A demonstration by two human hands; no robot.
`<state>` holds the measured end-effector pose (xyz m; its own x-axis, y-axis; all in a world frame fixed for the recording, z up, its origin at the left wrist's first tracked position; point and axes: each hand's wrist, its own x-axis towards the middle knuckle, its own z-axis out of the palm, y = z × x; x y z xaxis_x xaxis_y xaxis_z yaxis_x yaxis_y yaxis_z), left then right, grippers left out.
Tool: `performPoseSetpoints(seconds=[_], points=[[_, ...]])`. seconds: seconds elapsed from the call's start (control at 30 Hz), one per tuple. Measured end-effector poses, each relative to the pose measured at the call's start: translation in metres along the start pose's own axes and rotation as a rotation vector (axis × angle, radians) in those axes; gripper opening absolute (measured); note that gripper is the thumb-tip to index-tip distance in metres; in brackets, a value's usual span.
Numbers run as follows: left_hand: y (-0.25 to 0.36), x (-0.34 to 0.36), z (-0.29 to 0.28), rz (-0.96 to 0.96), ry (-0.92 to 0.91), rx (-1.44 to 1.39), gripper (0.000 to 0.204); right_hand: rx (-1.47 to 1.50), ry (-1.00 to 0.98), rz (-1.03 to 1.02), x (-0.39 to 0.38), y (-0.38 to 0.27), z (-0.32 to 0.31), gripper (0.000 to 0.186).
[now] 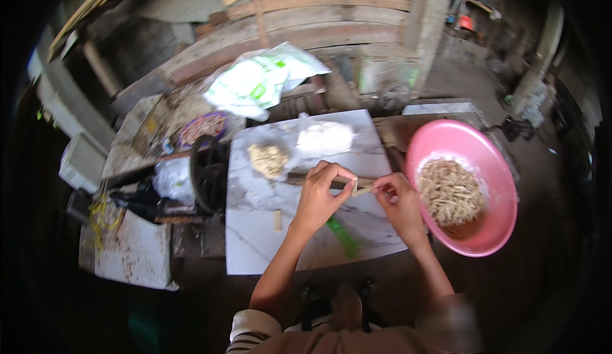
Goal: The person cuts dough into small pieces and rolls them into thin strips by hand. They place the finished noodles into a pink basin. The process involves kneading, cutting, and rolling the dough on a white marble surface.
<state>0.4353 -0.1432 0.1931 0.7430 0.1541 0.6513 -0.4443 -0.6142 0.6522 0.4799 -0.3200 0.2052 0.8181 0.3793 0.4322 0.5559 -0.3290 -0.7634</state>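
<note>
Above the marble-patterned board [248, 252], my left hand [317, 191] pinches one end of a thin, pale dough strip [363, 190]. The fingers of my right hand [398, 204] are closed on its other end. Behind my left hand lies a brown wooden stick [298, 178], partly hidden. A rough lump of dough [268, 160] rests on the board's left side, and a mound of white flour [325, 137] sits near its far edge. Closer to me are a short flat dough piece [278, 220] and a long green tool [343, 236], blurred and partly covered by my left wrist.
On the right stands a pink basin [503, 207] holding many floured dough strips [451, 195]. White and green plastic sacks [261, 83] lie beyond the board. To the left are a dark wheel [207, 174], a purple-rimmed bowl [203, 129] and a stained white box [132, 252].
</note>
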Motion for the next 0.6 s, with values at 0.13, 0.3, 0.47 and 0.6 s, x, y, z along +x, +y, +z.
performPoseSetpoints(seconds=[0.13, 0.3, 0.47, 0.6], points=[[0.029, 0.05, 0.079, 0.084, -0.086, -0.223, 0.015, -0.173, 0.116, 0.114, 0.002, 0.036, -0.098, 0.008], [0.028, 0.088, 0.188, 0.261, -0.32, -0.119, 0.01, -0.185, 0.11, 0.207, 0.007, 0.115, -0.179, 0.012], [0.007, 0.108, 0.276, 0.331, -0.423, 0.168, 0.01, -0.359, 0.064, 0.303, 0.025, 0.192, -0.194, 0.015], [-0.006, 0.118, 0.308, 0.318, -0.306, 0.54, 0.007, -0.37, 0.076, 0.323, 0.045, 0.225, -0.192, 0.013]])
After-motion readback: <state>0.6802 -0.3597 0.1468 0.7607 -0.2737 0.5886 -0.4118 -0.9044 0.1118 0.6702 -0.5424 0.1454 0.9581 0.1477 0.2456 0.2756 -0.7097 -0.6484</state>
